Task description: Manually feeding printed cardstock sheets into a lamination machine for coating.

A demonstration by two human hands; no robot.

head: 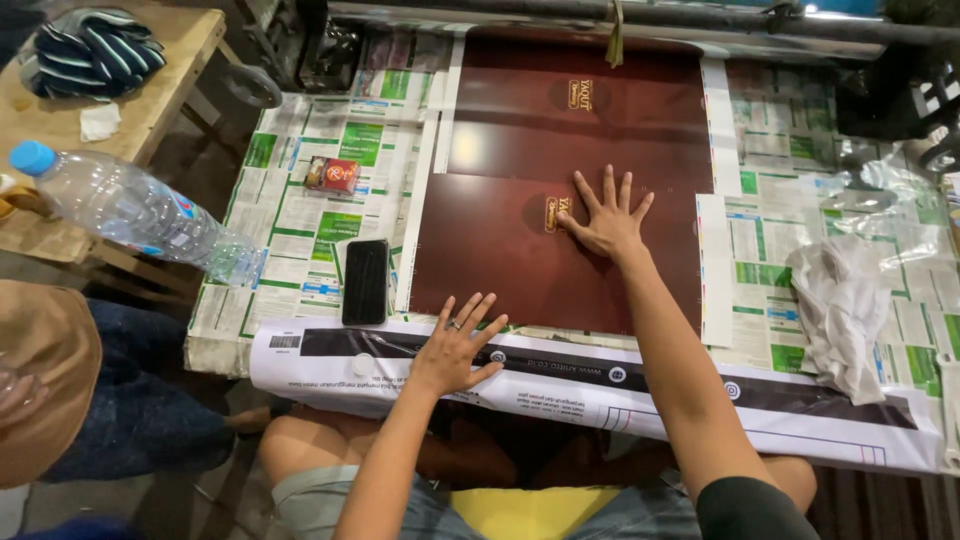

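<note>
Nearest us, at six o'clock, our knees sit under the desk (225,345) edge, and a long printed strip (800,415) runs across the near rim from nine o'clock to three. Our left hand (455,350) lies flat on that strip, fingers spread wide, closed on nothing, its fingertips reaching the near edge of the maroon sheet (500,250).

Farther in, toward twelve o'clock, our right hand (605,215) presses palm-down on the same sheet, fingers fanned open and holding nothing, just beside a small gold emblem (553,213). So the sheet lies straight ahead of both hands: the right is well onto it, the left only at its rim. The sheet's long axis runs away from us, six to twelve, with a second maroon panel (580,100) continuing beyond it to the far edge.

At nine o'clock from the left hand, a black phone (365,281) lies on the newspaper (300,220) that covers the desk; beyond it sits a small red packet (331,174). Farther left, a clear bottle (135,213) lies tilted against a wooden bench (160,60). At three o'clock from the right hand, a crumpled white cloth (840,310) rests well apart.
</note>
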